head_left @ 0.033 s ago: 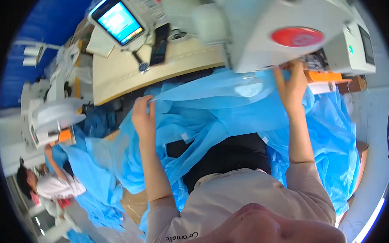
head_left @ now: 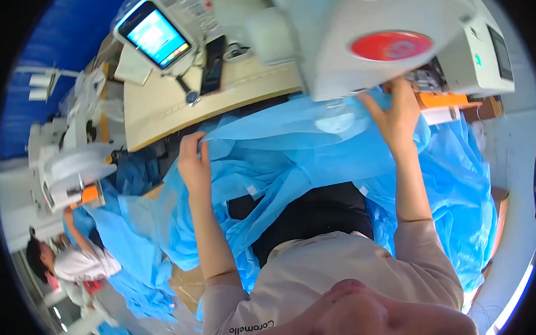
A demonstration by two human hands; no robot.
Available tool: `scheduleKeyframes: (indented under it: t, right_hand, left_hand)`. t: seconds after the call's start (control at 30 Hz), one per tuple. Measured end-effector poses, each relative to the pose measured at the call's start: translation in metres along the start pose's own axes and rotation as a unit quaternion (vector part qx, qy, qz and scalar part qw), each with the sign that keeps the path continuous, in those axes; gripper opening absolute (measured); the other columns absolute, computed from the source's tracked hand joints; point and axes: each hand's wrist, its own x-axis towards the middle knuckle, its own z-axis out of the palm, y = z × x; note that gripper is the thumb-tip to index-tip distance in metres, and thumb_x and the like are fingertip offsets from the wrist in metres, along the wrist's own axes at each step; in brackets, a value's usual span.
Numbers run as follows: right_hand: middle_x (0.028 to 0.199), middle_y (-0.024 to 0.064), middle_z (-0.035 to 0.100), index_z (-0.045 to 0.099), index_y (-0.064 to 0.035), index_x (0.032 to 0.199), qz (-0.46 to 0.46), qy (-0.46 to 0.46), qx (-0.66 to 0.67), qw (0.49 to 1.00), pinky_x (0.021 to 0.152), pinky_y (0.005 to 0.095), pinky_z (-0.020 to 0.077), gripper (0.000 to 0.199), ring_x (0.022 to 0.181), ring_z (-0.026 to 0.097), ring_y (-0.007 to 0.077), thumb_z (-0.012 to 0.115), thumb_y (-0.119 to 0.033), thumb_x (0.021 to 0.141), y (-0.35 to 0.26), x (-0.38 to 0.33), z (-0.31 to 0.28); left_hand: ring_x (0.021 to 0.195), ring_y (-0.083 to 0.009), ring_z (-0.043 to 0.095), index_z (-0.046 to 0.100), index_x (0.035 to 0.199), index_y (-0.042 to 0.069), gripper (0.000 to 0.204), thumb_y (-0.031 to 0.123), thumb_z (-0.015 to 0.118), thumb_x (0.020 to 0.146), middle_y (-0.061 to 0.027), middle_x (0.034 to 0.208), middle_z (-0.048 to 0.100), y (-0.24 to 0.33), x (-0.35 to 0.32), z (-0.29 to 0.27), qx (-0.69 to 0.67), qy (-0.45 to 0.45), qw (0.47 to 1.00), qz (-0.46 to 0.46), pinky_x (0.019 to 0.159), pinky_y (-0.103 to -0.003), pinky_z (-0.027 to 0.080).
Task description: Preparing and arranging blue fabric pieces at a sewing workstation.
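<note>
Two bare hands work a thin, translucent light-blue fabric (head_left: 316,151) spread in soft folds across the person's lap and up onto a pale wooden worktable (head_left: 158,113). The left hand (head_left: 192,162) pinches a raised edge of the cloth near the table's front edge, fingers closed on it. The right hand (head_left: 397,113) presses the fabric at the base of a white sewing machine (head_left: 367,41), fingers curled over a bunched fold; whether it actually clamps the cloth cannot be told. A round red label (head_left: 391,46) sits on the machine's smooth white housing, and a small green dot (head_left: 478,59) marks its right end beside a dark panel (head_left: 500,51). An orange part (head_left: 444,101) shows just beside the right hand, under the machine. On the table to the left stands a tilted white control unit with a lit blue screen (head_left: 154,36), and a dark flat phone (head_left: 212,65) lies near it. Small white tags (head_left: 252,191) dot the cloth. At far left, another person in a white top (head_left: 79,261) bends over more blue fabric beside a second white machine (head_left: 67,166).
</note>
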Motion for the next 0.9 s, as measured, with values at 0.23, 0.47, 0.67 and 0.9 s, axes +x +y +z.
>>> scheduleKeyframes:
  t: [0.23,0.47,0.67,0.9]
  right_hand:
    - [0.082,0.0032,0.056,0.06,-0.0028,0.085,0.09,-0.08,0.156,0.98,0.092,0.0341,0.0398,0.018,0.082,0.054,0.0169,0.073,-0.011,0.075,0.044,-0.037,-0.061]
    - [0.093,-0.0001,0.06,0.062,-0.0041,0.088,0.401,0.061,0.121,0.906,0.085,0.0298,0.0376,0.015,0.091,0.053,0.0125,0.066,-0.019,0.085,0.09,-0.056,-0.1]
    - [0.082,0.0101,0.062,0.064,-0.0052,0.082,0.063,0.028,-0.19,0.979,0.076,0.0363,0.0421,0.014,0.082,0.059,0.0277,0.071,-0.017,0.078,0.095,-0.029,-0.057]
    - [0.082,0.0154,0.067,0.067,0.0008,0.089,-0.055,0.07,-0.208,0.974,0.065,0.0369,0.0492,0.018,0.07,0.063,0.0286,0.066,-0.016,0.085,0.134,-0.02,-0.044]
  left_hand:
    - [0.073,-0.0138,0.054,0.061,0.099,-0.001,0.016,0.002,0.054,0.085,-0.0058,0.087,0.058,0.047,0.018,0.012,-0.157,0.016,0.987,0.039,0.066,-0.025,0.044]
    - [0.071,-0.0208,0.06,0.066,0.091,0.002,0.022,-0.007,0.057,0.073,-0.0107,0.079,0.06,0.131,0.03,0.0,-0.156,-0.101,0.969,0.162,0.066,-0.027,0.046]
    - [0.08,-0.0261,0.061,0.058,0.08,0.003,0.013,-0.005,0.062,0.071,-0.0111,0.084,0.061,0.092,0.035,0.024,-0.155,-0.023,0.979,0.127,0.071,-0.031,0.048]
    - [0.079,-0.029,0.061,0.056,0.08,0.008,0.009,0.004,0.062,0.074,-0.0094,0.088,0.06,0.077,0.046,0.048,-0.16,0.026,0.979,0.121,0.068,-0.037,0.049]
